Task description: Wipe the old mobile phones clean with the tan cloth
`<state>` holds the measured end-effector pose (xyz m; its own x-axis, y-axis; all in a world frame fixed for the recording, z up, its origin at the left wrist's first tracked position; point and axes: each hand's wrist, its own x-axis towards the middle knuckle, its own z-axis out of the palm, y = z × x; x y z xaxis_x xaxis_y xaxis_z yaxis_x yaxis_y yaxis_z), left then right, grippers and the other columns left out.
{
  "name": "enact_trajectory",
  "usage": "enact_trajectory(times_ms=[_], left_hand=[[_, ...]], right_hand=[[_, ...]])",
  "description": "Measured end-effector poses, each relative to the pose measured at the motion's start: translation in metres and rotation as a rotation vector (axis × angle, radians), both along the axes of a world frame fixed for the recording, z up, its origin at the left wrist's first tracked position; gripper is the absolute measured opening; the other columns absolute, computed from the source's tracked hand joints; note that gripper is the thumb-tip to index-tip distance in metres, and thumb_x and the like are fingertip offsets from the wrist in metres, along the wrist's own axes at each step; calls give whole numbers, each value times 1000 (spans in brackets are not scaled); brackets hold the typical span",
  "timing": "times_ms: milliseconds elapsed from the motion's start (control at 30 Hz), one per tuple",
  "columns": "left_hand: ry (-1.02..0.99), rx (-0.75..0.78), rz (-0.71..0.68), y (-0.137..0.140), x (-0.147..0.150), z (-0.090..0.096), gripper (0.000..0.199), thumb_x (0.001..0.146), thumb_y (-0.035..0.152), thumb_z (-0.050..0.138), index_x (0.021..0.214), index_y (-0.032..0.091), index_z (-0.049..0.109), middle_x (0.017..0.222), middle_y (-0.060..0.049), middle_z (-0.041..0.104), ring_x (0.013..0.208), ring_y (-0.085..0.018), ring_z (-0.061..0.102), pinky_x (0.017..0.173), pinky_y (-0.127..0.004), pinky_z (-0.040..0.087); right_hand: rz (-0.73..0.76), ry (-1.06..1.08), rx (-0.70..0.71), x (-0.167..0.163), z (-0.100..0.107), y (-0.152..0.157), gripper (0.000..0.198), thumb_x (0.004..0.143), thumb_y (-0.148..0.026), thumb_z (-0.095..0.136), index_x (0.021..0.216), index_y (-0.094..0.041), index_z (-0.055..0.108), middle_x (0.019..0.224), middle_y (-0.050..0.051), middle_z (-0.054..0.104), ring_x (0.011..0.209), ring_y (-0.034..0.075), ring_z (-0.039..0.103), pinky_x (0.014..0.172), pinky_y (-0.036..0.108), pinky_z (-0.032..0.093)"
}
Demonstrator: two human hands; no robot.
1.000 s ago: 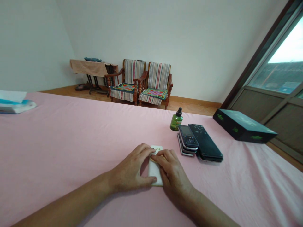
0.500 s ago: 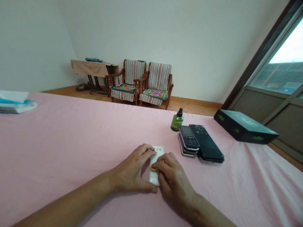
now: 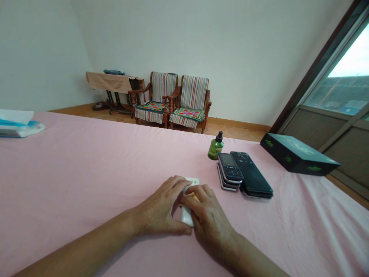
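A slim white phone (image 3: 187, 217) with small gold marks at its far end lies flat on the pink cloth (image 3: 109, 165). My left hand (image 3: 161, 209) grips it from the left, fingers at the far end and thumb at the near end. Pinched in my right hand (image 3: 211, 211) is a small tan pad or folded cloth (image 3: 196, 196), pressed on the middle of the phone. The fingers cover most of this pad, so its exact kind is unclear. Part of the phone is hidden under both hands.
Right of my hands are a stack of phones with a keypad phone (image 3: 230, 167) on top and a dark stack (image 3: 252, 175). Behind them stands a green spray bottle (image 3: 215, 149). A black box (image 3: 300, 154) lies far right, a white-and-blue packet (image 3: 20, 127) far left.
My right fingers and the tan pad have moved slightly up and left across the phone, covering more of its far part. My left hand and the phone stay put.
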<state>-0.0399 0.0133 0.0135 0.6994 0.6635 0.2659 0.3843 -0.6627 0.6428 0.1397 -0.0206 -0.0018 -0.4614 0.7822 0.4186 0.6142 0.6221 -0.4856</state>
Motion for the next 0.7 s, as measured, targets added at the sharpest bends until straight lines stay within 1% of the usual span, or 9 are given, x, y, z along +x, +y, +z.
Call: enact_trajectory(times_ms=[67, 133, 233, 333, 400, 500, 567, 633, 700], left_hand=[[-3, -1, -3, 0, 1, 1, 91, 57, 26, 89, 134, 24, 42, 129, -8, 48, 120, -29, 44, 106, -45, 39], [9, 1, 5, -1, 2, 2, 83, 57, 25, 88, 129, 23, 47, 127, -8, 50, 119, -29, 45, 105, -44, 39], [28, 8, 18, -2, 2, 2, 74, 57, 22, 87, 122, 21, 52, 124, -8, 50, 118, -28, 46, 105, -42, 40], [41, 14, 26, -1, 1, 1, 76, 57, 28, 89, 123, 21, 52, 126, -9, 49, 119, -29, 45, 105, -42, 41], [52, 22, 31, -1, 0, -1, 81, 57, 33, 90, 126, 21, 50, 128, -10, 48, 120, -30, 45, 105, -44, 41], [78, 40, 46, -1, -1, -2, 85, 56, 36, 91, 128, 19, 50, 131, -12, 48, 121, -31, 46, 106, -46, 40], [94, 47, 60, -1, -1, -2, 85, 55, 36, 91, 128, 18, 50, 132, -12, 48, 121, -32, 46, 106, -46, 40], [98, 54, 67, -2, -1, -2, 86, 54, 36, 92, 127, 18, 51, 132, -12, 49, 121, -32, 47, 106, -46, 40], [95, 62, 70, -2, -1, -2, 86, 54, 35, 92, 127, 18, 51, 133, -12, 49, 122, -32, 47, 106, -46, 40]], right_hand=[[11, 11, 18, -2, -1, -2, 30, 83, -1, 56, 100, -24, 66, 108, 6, 62, 97, 24, 49, 79, 37, 39], [20, 30, 27, -3, -2, -3, 31, 82, 1, 53, 97, -23, 65, 106, 6, 62, 95, 24, 49, 78, 36, 39], [75, 88, 15, -3, -3, -5, 30, 76, 4, 48, 89, -20, 63, 99, 6, 60, 90, 22, 49, 76, 36, 40], [105, 205, 15, 1, -5, -2, 27, 76, 4, 44, 81, -18, 59, 90, 6, 59, 88, 21, 50, 75, 34, 42], [33, 285, 44, 6, -8, 4, 26, 79, 3, 42, 81, -17, 59, 89, 6, 58, 87, 21, 51, 74, 33, 43], [-145, 390, 91, 15, -15, 17, 28, 84, 0, 42, 85, -17, 64, 89, 7, 57, 85, 20, 53, 74, 33, 45], [-226, 431, 103, 20, -20, 25, 29, 87, -2, 43, 93, -17, 67, 90, 7, 56, 85, 20, 54, 75, 33, 46], [-252, 418, 81, 23, -24, 30, 29, 89, -5, 45, 101, -17, 69, 92, 8, 56, 86, 20, 55, 76, 33, 47], [-241, 357, 37, 23, -26, 31, 30, 89, -7, 46, 104, -17, 69, 94, 9, 56, 87, 21, 56, 77, 34, 48]])
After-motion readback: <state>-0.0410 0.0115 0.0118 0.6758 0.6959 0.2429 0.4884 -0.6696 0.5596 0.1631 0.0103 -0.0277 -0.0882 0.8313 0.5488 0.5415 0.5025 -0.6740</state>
